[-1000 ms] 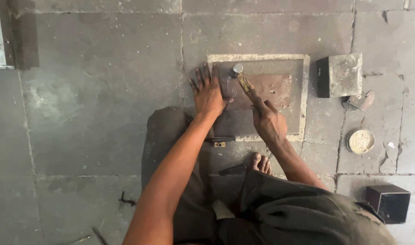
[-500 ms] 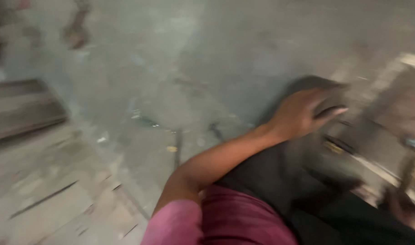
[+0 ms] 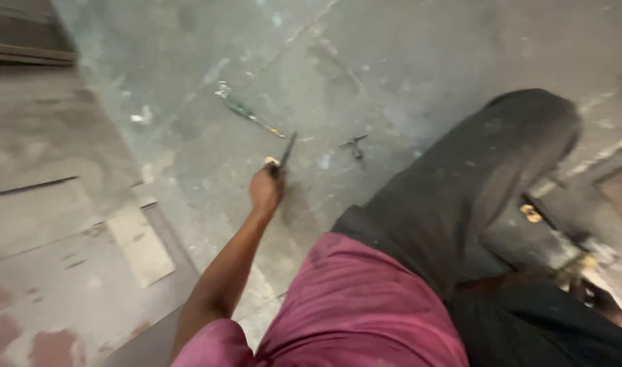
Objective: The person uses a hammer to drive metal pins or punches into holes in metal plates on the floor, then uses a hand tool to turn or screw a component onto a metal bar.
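My left hand [image 3: 266, 189] reaches out to the left over the grey concrete floor [image 3: 406, 61]. It is closed around a thin dark tool [image 3: 287, 149] with a yellowish end, whose tip points up and away. Just beyond it on the floor lie a long green-handled tool [image 3: 246, 110] and a small dark T-shaped piece [image 3: 354, 144]. My bent knee in dark trousers [image 3: 488, 177] fills the right side. At the lower right edge is a blurred brown shape that may be my right hand [image 3: 593, 299]. Its grip cannot be made out.
Flat grey boards [image 3: 45, 204] lie on the floor at the left, with a pale rectangular offcut [image 3: 141, 245] beside them. A framed slab edge [image 3: 596, 170] shows at the right, with a small yellow object [image 3: 530, 213] near it.
My head has turned from the framed slab to the left. My left hand left the slab, swung out to the left and now grips a thin dark tool.
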Motion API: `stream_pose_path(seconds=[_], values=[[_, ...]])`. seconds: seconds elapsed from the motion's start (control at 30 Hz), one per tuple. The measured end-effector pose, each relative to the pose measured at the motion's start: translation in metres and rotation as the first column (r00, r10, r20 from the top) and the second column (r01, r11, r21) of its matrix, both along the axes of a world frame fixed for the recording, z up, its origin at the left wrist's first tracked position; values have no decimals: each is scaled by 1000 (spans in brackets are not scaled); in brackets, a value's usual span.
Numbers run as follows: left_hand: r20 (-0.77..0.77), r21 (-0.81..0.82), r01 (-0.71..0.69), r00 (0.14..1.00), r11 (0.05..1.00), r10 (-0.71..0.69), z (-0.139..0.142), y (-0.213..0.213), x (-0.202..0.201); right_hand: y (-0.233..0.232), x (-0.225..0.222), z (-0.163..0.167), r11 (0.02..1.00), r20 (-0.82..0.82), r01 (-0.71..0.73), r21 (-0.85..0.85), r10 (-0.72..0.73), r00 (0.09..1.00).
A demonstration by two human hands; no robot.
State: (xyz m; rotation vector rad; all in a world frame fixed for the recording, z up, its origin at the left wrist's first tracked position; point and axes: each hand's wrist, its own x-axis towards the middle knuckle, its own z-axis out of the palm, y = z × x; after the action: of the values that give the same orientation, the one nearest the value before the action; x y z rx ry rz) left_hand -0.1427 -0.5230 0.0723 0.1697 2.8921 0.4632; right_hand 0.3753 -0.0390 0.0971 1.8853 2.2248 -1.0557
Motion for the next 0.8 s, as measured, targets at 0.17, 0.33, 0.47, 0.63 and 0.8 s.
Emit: stream_pose_path(seconds=[0.17, 0.33, 0.47, 0.63, 0.8], values=[[177, 28, 193, 965, 981, -195, -14, 177, 23, 28, 2, 39, 993, -364, 115, 37, -94, 927], [127, 502, 331, 886, 799, -446, 87, 333, 34, 53, -34, 134, 986, -535, 98, -138, -157, 830], [-342, 673, 723, 490, 155, -802, 175, 444, 116, 63, -60, 206, 894, -807, -110, -434, -332, 489], [-438, 578, 760, -20, -298, -899, 161, 545, 228, 72, -60, 164, 889, -725, -2, -458, -372, 580], [13, 340, 881, 345, 328, -939, 27, 631, 242, 98, -16, 45, 802, -597, 596, -43, -499, 628]])
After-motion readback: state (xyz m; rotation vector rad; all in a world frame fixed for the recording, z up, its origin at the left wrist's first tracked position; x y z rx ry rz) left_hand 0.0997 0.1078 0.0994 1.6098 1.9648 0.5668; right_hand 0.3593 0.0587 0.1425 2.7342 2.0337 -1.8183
